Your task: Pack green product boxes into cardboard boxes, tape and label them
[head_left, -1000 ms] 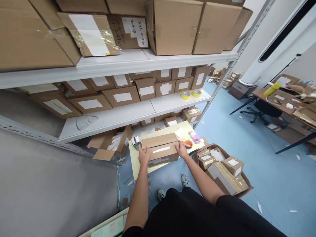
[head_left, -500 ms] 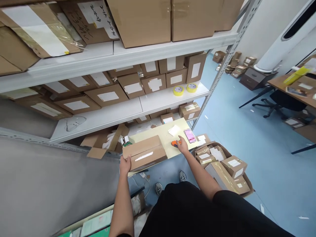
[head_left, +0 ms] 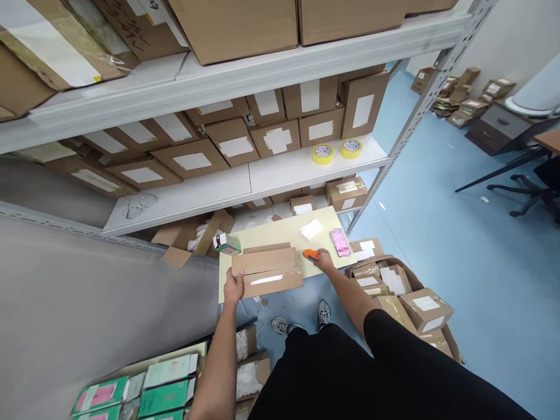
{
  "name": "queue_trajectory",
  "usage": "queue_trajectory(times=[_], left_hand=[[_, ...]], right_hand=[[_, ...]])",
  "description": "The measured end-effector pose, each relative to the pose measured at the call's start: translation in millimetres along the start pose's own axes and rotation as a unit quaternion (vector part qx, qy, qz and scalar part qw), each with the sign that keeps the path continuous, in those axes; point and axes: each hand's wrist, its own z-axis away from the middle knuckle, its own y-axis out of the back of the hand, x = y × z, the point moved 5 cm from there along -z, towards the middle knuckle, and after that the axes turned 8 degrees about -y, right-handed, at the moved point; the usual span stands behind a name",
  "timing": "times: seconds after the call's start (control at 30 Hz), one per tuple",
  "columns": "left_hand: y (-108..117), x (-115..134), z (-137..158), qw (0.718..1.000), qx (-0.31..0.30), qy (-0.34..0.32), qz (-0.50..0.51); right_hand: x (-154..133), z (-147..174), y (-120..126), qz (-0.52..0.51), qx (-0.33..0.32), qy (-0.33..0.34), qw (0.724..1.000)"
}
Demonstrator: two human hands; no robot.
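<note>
A brown cardboard box (head_left: 268, 261) with a white strip on its front side rests at the front edge of a pale yellow table (head_left: 256, 233). My left hand (head_left: 233, 286) grips the box at its lower left corner, thumb on the front side. In my right hand (head_left: 324, 261), right of the box and just over the table, is an orange box cutter (head_left: 311, 255); its blade cannot be made out. White paper (head_left: 311, 229) and a blurred pink item (head_left: 340, 242) lie near that hand. A small green-and-white box (head_left: 227, 244) stands behind the left end of the cardboard box.
Grey metal shelving (head_left: 262, 181) full of labelled boxes rises behind the table, with two rolls of yellow tape (head_left: 322, 154) on it. An open carton (head_left: 196, 236) sits at the left. A large carton of boxes (head_left: 409, 274) stands at the right. Green boxes (head_left: 166, 396) lie lower left.
The cardboard box has moved right and tipped, so its front side faces up more and a back flap shows. The small green box is now less covered. The orange box cutter stays in my right hand.
</note>
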Motion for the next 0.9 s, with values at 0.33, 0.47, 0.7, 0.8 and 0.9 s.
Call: queue_trajectory(times=[0.33,0.47,0.7,0.8,0.9], left_hand=[[30,-43,-5,0.997,0.046,0.036,0.057],[11,-28,-11,0.995,0.022,0.012,0.093],[-42,16,-21,0.994,-0.027,-0.033,0.103],[-65,21,-18,0.993,-0.039,-0.041,0.107],[-75,20,-14,0.992,-0.033,-0.058,0.107]], right_hand=[[10,14,-2,-0.059,0.012,-0.043,0.997],[2,27,21,-0.089,0.03,-0.015,0.995],[-33,68,83,-0.203,-0.014,0.14,0.969],[-56,86,93,-0.252,-0.071,0.177,0.949],[-82,99,81,-0.278,-0.126,0.196,0.932]])
